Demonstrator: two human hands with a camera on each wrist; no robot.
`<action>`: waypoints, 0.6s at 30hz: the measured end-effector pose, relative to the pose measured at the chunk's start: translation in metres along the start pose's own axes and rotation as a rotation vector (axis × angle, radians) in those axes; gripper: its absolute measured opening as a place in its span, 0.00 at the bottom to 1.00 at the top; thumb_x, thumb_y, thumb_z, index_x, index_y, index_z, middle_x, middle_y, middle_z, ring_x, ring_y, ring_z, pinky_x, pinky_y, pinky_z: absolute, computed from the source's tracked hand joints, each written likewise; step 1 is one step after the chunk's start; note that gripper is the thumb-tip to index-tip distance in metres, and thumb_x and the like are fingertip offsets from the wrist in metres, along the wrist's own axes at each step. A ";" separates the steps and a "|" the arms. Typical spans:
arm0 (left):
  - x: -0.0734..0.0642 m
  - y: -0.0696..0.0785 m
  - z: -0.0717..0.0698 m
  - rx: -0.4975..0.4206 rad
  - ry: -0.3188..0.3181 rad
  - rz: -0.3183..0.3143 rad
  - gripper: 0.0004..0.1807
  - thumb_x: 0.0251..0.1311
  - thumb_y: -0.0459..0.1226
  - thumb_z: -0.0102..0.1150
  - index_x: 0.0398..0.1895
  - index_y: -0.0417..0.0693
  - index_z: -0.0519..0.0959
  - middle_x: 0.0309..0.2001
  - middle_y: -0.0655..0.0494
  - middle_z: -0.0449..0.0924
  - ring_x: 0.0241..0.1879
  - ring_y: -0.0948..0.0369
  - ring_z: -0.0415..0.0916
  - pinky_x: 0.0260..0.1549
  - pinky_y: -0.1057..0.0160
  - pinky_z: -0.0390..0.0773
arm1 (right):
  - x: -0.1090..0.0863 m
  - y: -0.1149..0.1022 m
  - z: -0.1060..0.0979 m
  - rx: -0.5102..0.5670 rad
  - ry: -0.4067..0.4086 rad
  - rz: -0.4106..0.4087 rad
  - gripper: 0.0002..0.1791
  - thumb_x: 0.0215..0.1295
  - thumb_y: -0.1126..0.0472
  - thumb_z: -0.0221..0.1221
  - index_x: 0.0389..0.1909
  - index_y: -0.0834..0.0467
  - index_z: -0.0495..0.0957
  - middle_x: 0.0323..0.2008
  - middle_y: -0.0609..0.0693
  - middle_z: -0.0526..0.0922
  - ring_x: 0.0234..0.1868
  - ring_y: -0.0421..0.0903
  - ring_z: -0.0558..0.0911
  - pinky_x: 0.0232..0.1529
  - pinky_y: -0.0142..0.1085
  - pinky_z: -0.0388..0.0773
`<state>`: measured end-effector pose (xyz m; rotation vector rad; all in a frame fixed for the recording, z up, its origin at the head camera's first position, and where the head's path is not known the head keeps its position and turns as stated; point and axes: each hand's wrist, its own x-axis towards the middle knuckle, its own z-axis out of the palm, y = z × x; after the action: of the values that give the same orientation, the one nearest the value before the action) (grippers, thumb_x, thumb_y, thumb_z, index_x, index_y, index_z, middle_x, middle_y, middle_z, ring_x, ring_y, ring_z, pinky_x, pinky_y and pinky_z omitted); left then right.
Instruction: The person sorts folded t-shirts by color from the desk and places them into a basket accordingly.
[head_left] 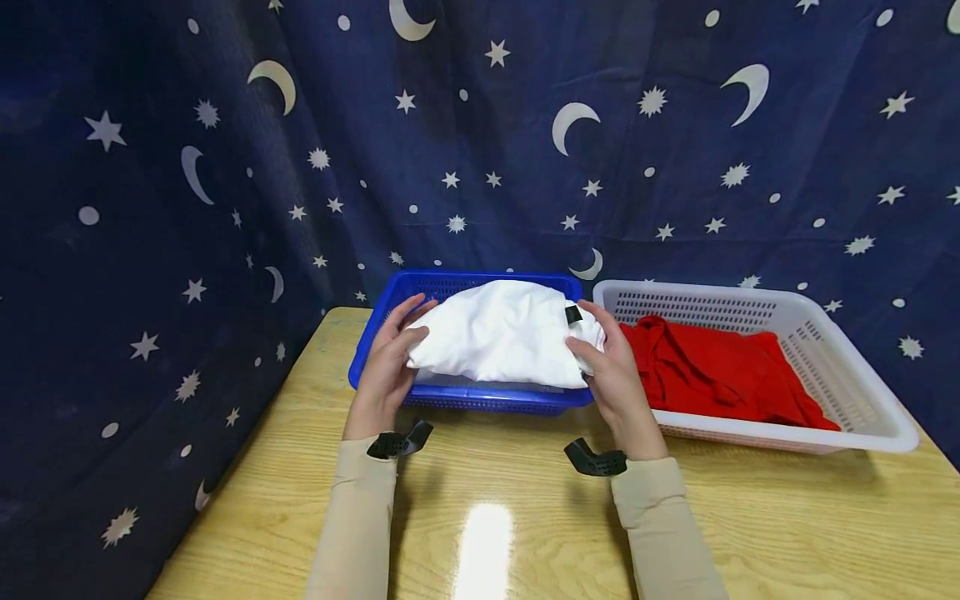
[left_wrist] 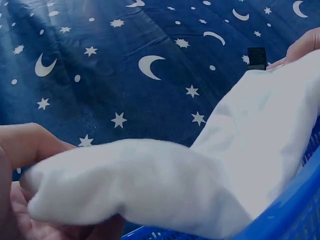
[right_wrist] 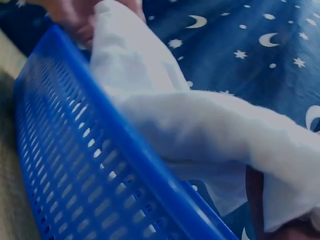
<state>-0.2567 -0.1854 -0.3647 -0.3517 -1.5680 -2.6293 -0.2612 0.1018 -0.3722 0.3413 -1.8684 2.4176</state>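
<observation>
A folded white garment (head_left: 495, 333) with a small black label (head_left: 573, 314) is held between both hands over the blue basket (head_left: 480, 398). My left hand (head_left: 384, 367) grips its left end, thumb on top and fingers behind. At the other end, my right hand (head_left: 617, 375) pinches the cloth beside the label. The left wrist view shows the garment (left_wrist: 140, 185) sagging in the middle, close to the basket's rim (left_wrist: 285, 205). From the right wrist, the cloth (right_wrist: 210, 125) hangs just past the blue rim (right_wrist: 145, 155). It hides most of the basket's inside.
To the right stands a white basket (head_left: 780, 432) with a folded red garment (head_left: 720, 367) in it. Both baskets sit at the back of a wooden table (head_left: 525, 483). Behind them hangs a dark blue curtain (head_left: 510, 125) with moons and stars, which also runs along the left side.
</observation>
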 end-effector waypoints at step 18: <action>0.003 0.001 -0.009 0.604 0.268 0.122 0.22 0.52 0.20 0.46 0.50 0.44 0.75 0.51 0.52 0.73 0.50 0.59 0.67 0.42 0.64 0.67 | 0.003 0.014 0.020 -0.977 0.042 -0.214 0.24 0.57 0.64 0.53 0.56 0.45 0.70 0.56 0.47 0.71 0.57 0.50 0.68 0.50 0.50 0.66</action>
<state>-0.2613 -0.1938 -0.3674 -0.0481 -2.0411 -1.8863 -0.2640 0.0789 -0.3802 0.3627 -2.5199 1.1441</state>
